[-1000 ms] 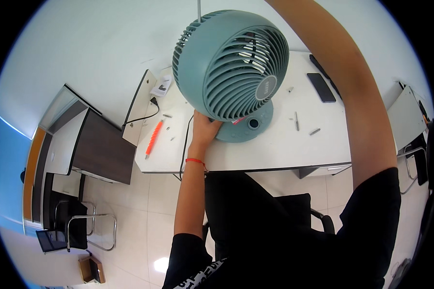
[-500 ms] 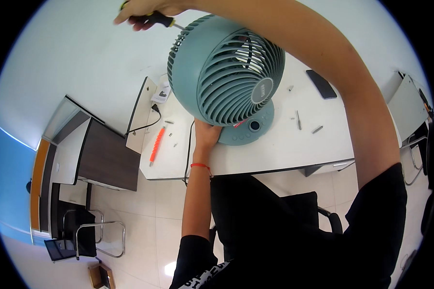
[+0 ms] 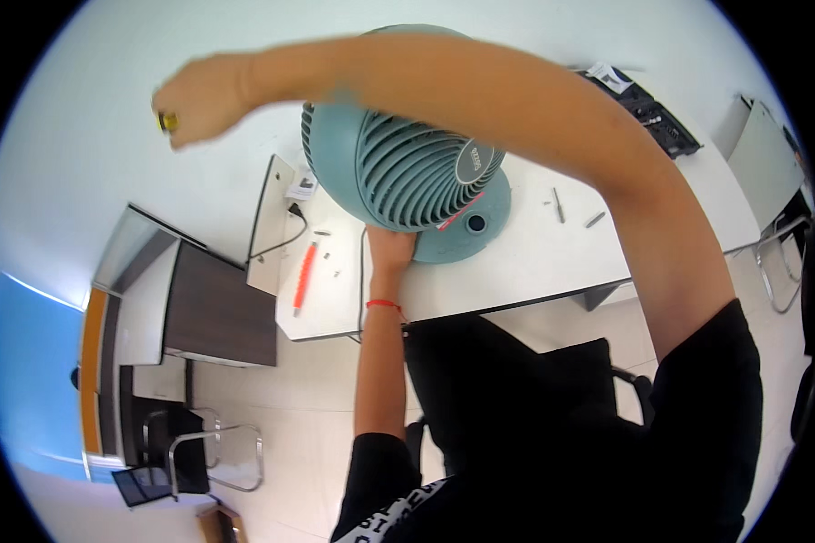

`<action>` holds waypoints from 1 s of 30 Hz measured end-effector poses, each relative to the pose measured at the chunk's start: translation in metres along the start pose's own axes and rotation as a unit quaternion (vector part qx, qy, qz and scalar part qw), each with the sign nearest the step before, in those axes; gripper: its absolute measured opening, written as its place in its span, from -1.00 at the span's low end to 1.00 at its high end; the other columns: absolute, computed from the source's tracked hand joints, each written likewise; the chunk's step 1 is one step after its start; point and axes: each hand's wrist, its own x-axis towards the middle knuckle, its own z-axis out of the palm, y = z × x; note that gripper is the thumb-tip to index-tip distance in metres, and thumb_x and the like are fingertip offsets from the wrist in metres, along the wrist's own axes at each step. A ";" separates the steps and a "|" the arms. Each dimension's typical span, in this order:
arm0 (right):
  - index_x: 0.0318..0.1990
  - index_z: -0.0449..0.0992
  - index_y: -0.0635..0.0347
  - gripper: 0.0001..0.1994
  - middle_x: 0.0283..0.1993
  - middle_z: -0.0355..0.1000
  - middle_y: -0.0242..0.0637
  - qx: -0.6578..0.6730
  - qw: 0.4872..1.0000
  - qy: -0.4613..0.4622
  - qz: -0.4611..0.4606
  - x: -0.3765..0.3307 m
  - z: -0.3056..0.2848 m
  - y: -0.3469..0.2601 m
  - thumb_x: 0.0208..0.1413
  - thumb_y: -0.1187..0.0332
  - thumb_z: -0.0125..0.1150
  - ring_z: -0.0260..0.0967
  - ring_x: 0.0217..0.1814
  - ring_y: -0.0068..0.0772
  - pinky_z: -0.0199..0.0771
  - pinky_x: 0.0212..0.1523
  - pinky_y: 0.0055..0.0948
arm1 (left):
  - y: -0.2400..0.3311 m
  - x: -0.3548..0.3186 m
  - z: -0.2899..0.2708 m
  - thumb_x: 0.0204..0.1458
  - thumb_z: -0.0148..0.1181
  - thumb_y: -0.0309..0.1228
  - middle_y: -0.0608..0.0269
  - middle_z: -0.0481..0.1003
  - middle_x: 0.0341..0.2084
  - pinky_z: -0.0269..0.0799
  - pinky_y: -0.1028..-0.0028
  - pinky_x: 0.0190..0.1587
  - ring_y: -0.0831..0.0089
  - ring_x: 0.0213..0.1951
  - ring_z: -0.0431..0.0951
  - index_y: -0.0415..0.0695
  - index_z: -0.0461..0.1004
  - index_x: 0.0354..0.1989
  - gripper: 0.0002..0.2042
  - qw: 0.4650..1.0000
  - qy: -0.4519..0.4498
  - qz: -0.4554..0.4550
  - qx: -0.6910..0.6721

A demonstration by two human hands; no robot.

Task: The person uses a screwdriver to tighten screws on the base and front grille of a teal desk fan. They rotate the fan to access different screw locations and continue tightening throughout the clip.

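Observation:
A teal desk fan [image 3: 398, 176] with a round slatted cage stands on the white table, its cage tilted up to the right. My left hand [image 3: 391, 246] reaches in under the cage beside the fan's base [image 3: 466, 237]; its fingers are hidden there. My right arm crosses above the fan, covering part of the cage. At its end, my right hand [image 3: 206, 100] is closed in a fist out to the left, away from the fan. It holds a screwdriver [image 3: 167, 121], of which only a yellow and black end shows.
On the table [image 3: 534, 262] lie an orange-red rod [image 3: 305, 279], a plug with cord [image 3: 295, 210], small metal bits [image 3: 595, 219] and a thin metal shaft [image 3: 559, 205]. A black tool case [image 3: 652, 118] sits at the back right. A dark cabinet [image 3: 222, 303] stands left.
My right hand has swung left and down, carrying the screwdriver away from the cage's left rim. My left hand stays under the cage. The view has shifted, revealing the tool case.

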 end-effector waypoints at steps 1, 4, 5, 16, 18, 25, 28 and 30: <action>-0.13 0.74 0.20 -0.68 -0.17 0.69 0.01 0.002 0.999 0.043 -0.011 -0.010 0.013 -0.007 0.09 0.25 0.18 0.67 -0.02 0.12 0.63 -0.05 0.05 | -0.002 0.001 -0.001 0.10 0.39 -0.26 -0.23 0.58 0.24 0.35 0.09 0.38 -0.24 0.29 0.53 -0.32 0.56 0.23 -0.45 1.000 -0.010 0.007 0.016; -0.05 0.66 0.20 -0.67 -0.13 0.67 0.01 0.010 1.000 -0.020 0.008 -0.018 0.027 -0.028 0.11 0.22 0.21 0.64 -0.03 0.19 0.62 -0.05 0.08 | -0.007 0.000 -0.002 0.15 0.34 -0.22 -0.24 0.52 0.31 0.27 0.03 0.43 -0.29 0.34 0.46 -0.30 0.56 0.24 -0.47 0.999 -0.034 -0.007 0.027; -0.08 0.69 0.20 -0.67 -0.14 0.68 0.00 0.021 0.999 -0.017 0.019 -0.022 0.030 -0.036 0.06 0.26 0.21 0.65 -0.04 0.17 0.64 -0.06 0.06 | -0.009 0.000 -0.002 0.17 0.33 -0.22 -0.25 0.52 0.30 0.27 0.02 0.43 -0.29 0.34 0.45 -0.30 0.56 0.24 -0.47 0.999 -0.032 0.010 0.036; -0.33 0.68 0.16 -0.83 -0.47 0.55 -0.26 -0.039 0.997 0.058 -0.010 -0.088 0.069 -0.101 0.04 0.28 0.32 0.58 -0.34 -0.13 0.42 -0.29 -0.15 | 0.013 -0.009 -0.002 0.24 0.31 -0.26 -0.21 0.47 0.35 0.24 0.01 0.45 -0.20 0.38 0.41 -0.30 0.49 0.32 -0.47 0.999 -0.010 -0.014 0.029; -0.49 0.58 0.03 -0.91 -0.49 0.50 -0.39 -0.043 0.992 0.117 -0.025 -0.104 0.076 -0.109 0.01 0.35 0.33 0.48 -0.39 -0.25 0.23 -0.29 -0.22 | 0.016 -0.008 0.001 0.25 0.32 -0.28 -0.21 0.45 0.37 0.25 0.02 0.45 -0.18 0.39 0.40 -0.32 0.47 0.33 -0.47 0.996 0.026 0.007 0.083; -0.30 0.68 0.01 -0.90 -0.40 0.36 -0.54 -0.027 0.982 0.184 -0.025 -0.161 0.093 -0.138 0.04 0.29 0.42 0.37 -0.19 -0.44 0.26 -0.12 -0.32 | 0.016 0.009 0.001 0.14 0.43 -0.20 -0.11 0.59 0.20 0.22 -0.09 0.37 -0.24 0.30 0.44 -0.20 0.60 0.19 -0.51 0.996 0.037 0.083 0.005; -0.34 0.63 0.01 -0.86 -0.37 0.39 -0.54 0.046 0.972 0.231 -0.007 -0.176 0.100 -0.146 -0.03 0.31 0.49 0.38 -0.17 -0.42 0.32 -0.06 -0.29 | 0.019 0.007 -0.004 0.14 0.42 -0.31 -0.13 0.51 0.31 0.23 0.03 0.43 -0.13 0.37 0.42 -0.25 0.52 0.29 -0.46 0.999 -0.040 -0.003 -0.006; -0.35 0.61 0.01 -0.82 -0.33 0.43 -0.54 0.061 0.968 0.243 -0.017 -0.188 0.103 -0.147 -0.09 0.33 0.54 0.40 -0.15 -0.40 0.36 0.00 -0.26 | 0.020 0.005 -0.005 0.13 0.38 -0.37 -0.09 0.49 0.36 0.25 0.11 0.46 -0.04 0.41 0.43 -0.27 0.49 0.32 -0.44 0.998 -0.045 -0.032 -0.006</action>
